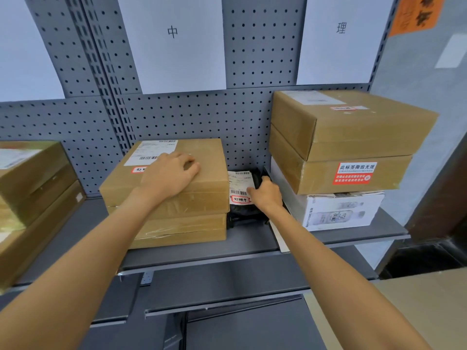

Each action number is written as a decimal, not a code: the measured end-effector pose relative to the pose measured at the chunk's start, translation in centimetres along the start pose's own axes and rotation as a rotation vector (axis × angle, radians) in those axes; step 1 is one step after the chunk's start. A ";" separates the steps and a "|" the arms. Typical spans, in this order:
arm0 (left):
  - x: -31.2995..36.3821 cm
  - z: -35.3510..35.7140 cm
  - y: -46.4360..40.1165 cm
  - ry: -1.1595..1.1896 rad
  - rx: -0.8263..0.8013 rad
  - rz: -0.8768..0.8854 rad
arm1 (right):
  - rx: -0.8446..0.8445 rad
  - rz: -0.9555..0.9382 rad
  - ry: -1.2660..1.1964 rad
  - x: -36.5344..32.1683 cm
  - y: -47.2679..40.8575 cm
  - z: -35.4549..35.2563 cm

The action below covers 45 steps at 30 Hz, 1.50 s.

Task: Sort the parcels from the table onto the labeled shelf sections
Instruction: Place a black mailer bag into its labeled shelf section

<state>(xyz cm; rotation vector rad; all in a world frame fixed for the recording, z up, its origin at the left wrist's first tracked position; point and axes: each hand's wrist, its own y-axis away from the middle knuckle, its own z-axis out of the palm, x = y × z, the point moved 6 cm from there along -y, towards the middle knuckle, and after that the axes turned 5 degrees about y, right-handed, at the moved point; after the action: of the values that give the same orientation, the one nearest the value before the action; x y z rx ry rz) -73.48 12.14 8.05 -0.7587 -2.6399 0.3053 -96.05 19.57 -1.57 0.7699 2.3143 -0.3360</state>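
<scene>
Black parcel under right hand (between boxes).

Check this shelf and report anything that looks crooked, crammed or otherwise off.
The black poly-bag parcel is wedged into the narrow gap between the left carton stack and the white bottled-water box. On the right, the big brown carton sits skewed, overhanging that white box. No damage or spills visible.

Place: parcel sorting room
Evidence: grey pegboard shelving, paper section signs, barcoded cardboard parcels stacked beside both hands
</scene>
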 end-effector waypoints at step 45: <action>-24.2 -24.5 40.8 -0.395 0.198 -0.410 | 0.031 -1.243 0.533 -34.1 41.1 12.0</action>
<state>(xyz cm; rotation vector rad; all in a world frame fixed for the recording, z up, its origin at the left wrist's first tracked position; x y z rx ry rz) -25.47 35.35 10.74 -0.0881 -2.9820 0.6395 -44.28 32.18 10.94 -0.7832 3.0283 -0.7462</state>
